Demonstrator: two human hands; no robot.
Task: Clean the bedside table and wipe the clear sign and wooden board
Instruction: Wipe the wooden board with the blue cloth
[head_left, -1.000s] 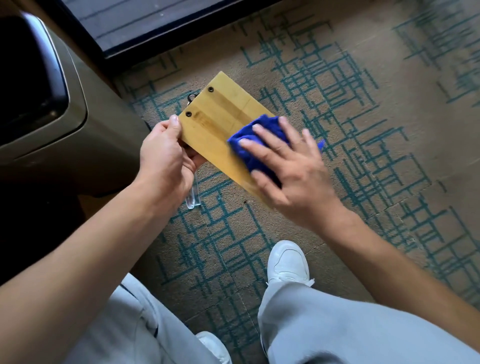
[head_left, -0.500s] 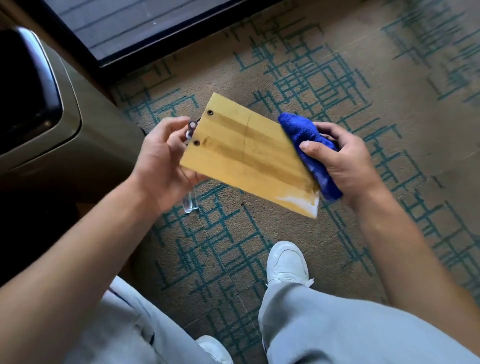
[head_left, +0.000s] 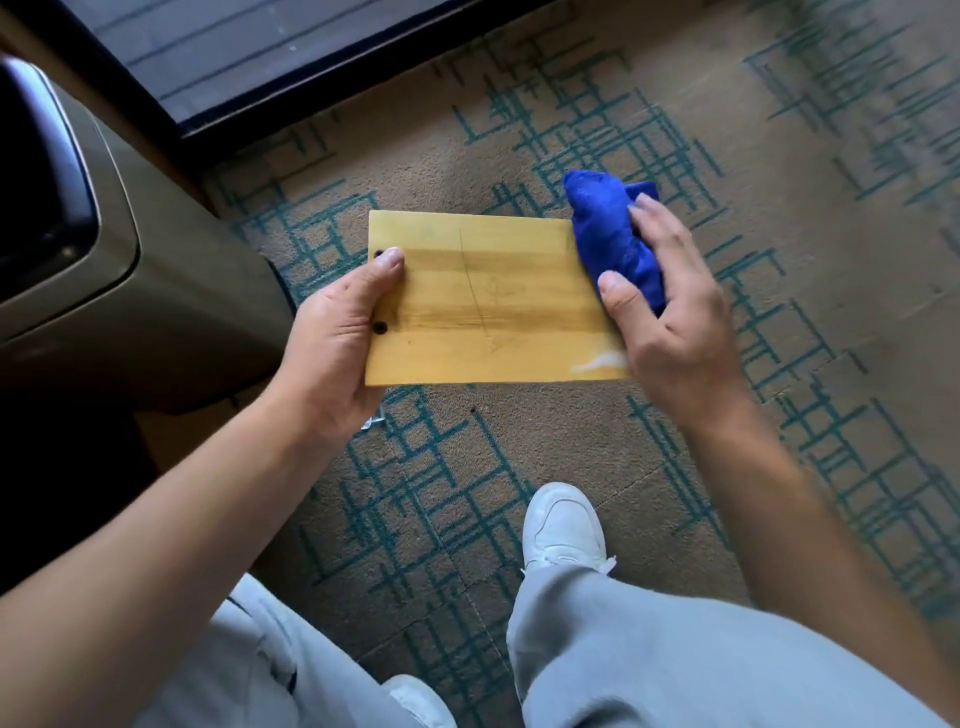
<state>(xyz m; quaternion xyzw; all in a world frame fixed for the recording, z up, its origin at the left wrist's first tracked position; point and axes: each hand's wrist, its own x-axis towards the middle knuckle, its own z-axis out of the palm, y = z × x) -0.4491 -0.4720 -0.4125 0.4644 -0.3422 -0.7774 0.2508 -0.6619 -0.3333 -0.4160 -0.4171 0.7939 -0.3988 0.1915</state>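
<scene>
Levelled since a moment ago, wooden board faces up.
Left hand pinches its edge; right hand clutches blue cloth. Hard wiping could lever it free.

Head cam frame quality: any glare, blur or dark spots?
Head view: white glare on the wooden board at its corner by the right hand; carpet smeared by motion blur at the upper right; the left edge is in deep shadow; board and blue cloth are sharp.
</scene>
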